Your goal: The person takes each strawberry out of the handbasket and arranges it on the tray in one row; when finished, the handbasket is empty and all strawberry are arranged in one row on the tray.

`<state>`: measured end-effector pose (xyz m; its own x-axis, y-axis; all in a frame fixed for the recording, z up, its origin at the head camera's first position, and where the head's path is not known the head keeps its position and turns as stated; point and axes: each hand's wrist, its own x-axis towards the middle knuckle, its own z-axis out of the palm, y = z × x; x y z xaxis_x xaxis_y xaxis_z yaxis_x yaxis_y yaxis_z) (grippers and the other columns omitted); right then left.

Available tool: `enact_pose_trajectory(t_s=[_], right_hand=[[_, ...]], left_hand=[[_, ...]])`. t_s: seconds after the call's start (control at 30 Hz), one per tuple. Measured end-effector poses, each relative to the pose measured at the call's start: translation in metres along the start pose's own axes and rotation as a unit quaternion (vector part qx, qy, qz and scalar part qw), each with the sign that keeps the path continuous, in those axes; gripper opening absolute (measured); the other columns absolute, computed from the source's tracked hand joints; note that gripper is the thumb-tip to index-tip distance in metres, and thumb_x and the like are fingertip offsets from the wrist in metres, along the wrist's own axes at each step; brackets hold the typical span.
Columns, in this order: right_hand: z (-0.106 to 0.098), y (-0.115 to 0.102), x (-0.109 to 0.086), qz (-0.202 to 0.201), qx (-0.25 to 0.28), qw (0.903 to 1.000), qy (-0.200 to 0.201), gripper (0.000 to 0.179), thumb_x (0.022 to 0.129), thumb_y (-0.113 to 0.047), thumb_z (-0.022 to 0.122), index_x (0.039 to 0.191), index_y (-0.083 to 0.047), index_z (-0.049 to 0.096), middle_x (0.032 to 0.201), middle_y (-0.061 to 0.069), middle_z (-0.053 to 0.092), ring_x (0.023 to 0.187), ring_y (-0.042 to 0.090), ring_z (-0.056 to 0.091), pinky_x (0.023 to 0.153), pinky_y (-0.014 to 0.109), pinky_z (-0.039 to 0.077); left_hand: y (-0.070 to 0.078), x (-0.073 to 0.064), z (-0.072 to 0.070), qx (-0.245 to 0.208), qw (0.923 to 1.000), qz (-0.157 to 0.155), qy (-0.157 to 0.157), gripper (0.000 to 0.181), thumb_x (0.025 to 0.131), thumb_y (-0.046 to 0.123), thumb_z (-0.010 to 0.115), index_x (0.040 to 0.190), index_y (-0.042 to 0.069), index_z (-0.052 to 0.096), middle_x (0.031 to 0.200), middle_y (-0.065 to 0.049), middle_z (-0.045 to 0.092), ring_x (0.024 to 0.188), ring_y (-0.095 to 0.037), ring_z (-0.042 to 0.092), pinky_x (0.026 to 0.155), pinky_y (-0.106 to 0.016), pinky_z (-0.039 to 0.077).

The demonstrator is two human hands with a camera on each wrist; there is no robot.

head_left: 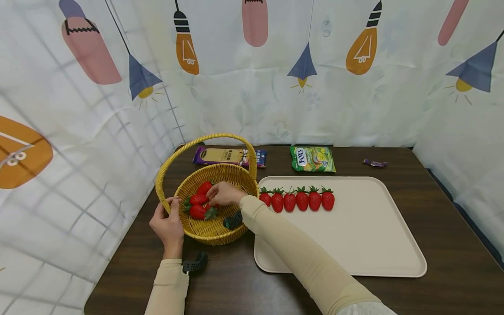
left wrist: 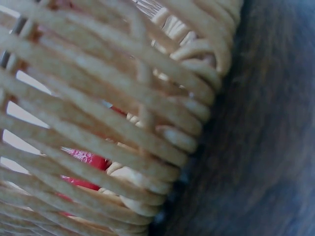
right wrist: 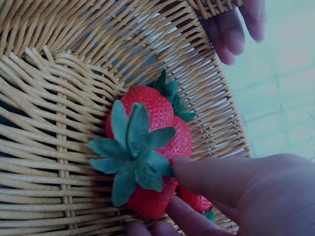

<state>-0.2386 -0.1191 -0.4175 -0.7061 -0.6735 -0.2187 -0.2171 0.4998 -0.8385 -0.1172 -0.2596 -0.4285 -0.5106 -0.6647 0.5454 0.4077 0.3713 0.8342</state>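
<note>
A yellow wicker basket [head_left: 214,238] with a tall arched handle stands on the table, several red strawberries [head_left: 197,211] with green leaf caps lying inside. My left hand [head_left: 167,225] grips its left rim near the foot of the handle. Inside the basket, my right hand [head_left: 226,194] pinches a strawberry [right wrist: 150,201] between thumb and fingers; other strawberries touch it. The left wrist view is filled by the basket's woven wall [left wrist: 98,123], with bits of red fruit showing through the gaps.
Right of the basket lies a cream tray [head_left: 354,240] with a row of several strawberries [head_left: 302,201], caps to the back. Behind are a purple-and-tan packet [head_left: 224,155], a green candy bag [head_left: 313,159] and a small purple wrapper [head_left: 375,163]. A printed curtain [head_left: 244,100] hangs behind the table.
</note>
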Motion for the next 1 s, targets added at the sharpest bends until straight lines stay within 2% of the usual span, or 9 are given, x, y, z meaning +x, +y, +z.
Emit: enact_pose_trajectory(t_s=[0.13, 0.3, 0.43, 0.6, 0.83, 1.0], right_hand=[[-0.002, 0.000, -0.001, 0.009, 0.009, 0.9998, -0.017, 0.028, 0.086, -0.010, 0.073, 0.115, -0.007, 0.071, 0.106, 0.002, 0.070, 0.092, 0.014, 0.063, 0.077, 0.027, 0.051], [-0.003, 0.004, -0.002, 0.009, 0.015, 0.9991, -0.039, 0.028, 0.082, -0.009, 0.077, 0.110, -0.006, 0.071, 0.101, -0.001, 0.069, 0.078, 0.010, 0.057, 0.068, 0.024, 0.048], [-0.003, 0.007, -0.004, 0.008, 0.043, 0.9970, -0.064, 0.024, 0.083, -0.006, 0.076, 0.106, -0.004, 0.071, 0.092, 0.000, 0.070, 0.071, 0.011, 0.056, 0.068, 0.026, 0.051], [-0.002, 0.007, -0.008, 0.014, 0.082, 0.9920, -0.095, 0.019, 0.085, -0.002, 0.073, 0.104, -0.001, 0.072, 0.093, 0.002, 0.069, 0.078, 0.013, 0.062, 0.076, 0.035, 0.056], [-0.002, 0.006, -0.011, 0.009, 0.052, 0.9853, -0.162, 0.016, 0.087, -0.005, 0.071, 0.103, -0.005, 0.071, 0.094, 0.001, 0.068, 0.078, 0.015, 0.065, 0.073, 0.032, 0.056], [-0.004, 0.006, -0.012, -0.003, 0.040, 0.9760, -0.214, 0.016, 0.087, -0.003, 0.070, 0.103, -0.005, 0.070, 0.093, 0.004, 0.070, 0.074, 0.018, 0.066, 0.071, 0.032, 0.057]], left_hand=[[0.001, 0.000, 0.000, -0.004, 1.0000, 0.001, -0.004, 0.018, 0.092, 0.003, 0.064, 0.095, -0.014, 0.068, 0.087, -0.026, 0.069, 0.080, -0.003, 0.063, 0.073, -0.017, 0.047], [0.001, 0.000, 0.001, -0.005, 1.0000, 0.002, -0.003, 0.018, 0.092, 0.003, 0.064, 0.094, -0.014, 0.068, 0.090, -0.031, 0.067, 0.080, -0.004, 0.063, 0.073, -0.017, 0.047], [0.000, -0.001, 0.000, -0.004, 1.0000, 0.002, -0.003, 0.018, 0.092, 0.004, 0.064, 0.094, -0.014, 0.068, 0.089, -0.030, 0.067, 0.079, -0.004, 0.063, 0.073, -0.017, 0.047], [-0.001, -0.001, 0.000, -0.006, 1.0000, -0.002, -0.001, 0.018, 0.092, 0.004, 0.065, 0.094, -0.014, 0.068, 0.087, -0.021, 0.070, 0.079, -0.005, 0.063, 0.072, -0.017, 0.046], [-0.002, -0.002, 0.000, -0.008, 1.0000, -0.002, 0.001, 0.017, 0.091, 0.002, 0.065, 0.094, -0.014, 0.068, 0.087, -0.026, 0.068, 0.078, -0.003, 0.062, 0.070, -0.017, 0.046], [-0.001, -0.001, 0.000, -0.006, 1.0000, -0.003, 0.000, 0.018, 0.092, 0.003, 0.065, 0.093, -0.014, 0.068, 0.088, -0.028, 0.067, 0.078, -0.003, 0.062, 0.070, -0.017, 0.046]])
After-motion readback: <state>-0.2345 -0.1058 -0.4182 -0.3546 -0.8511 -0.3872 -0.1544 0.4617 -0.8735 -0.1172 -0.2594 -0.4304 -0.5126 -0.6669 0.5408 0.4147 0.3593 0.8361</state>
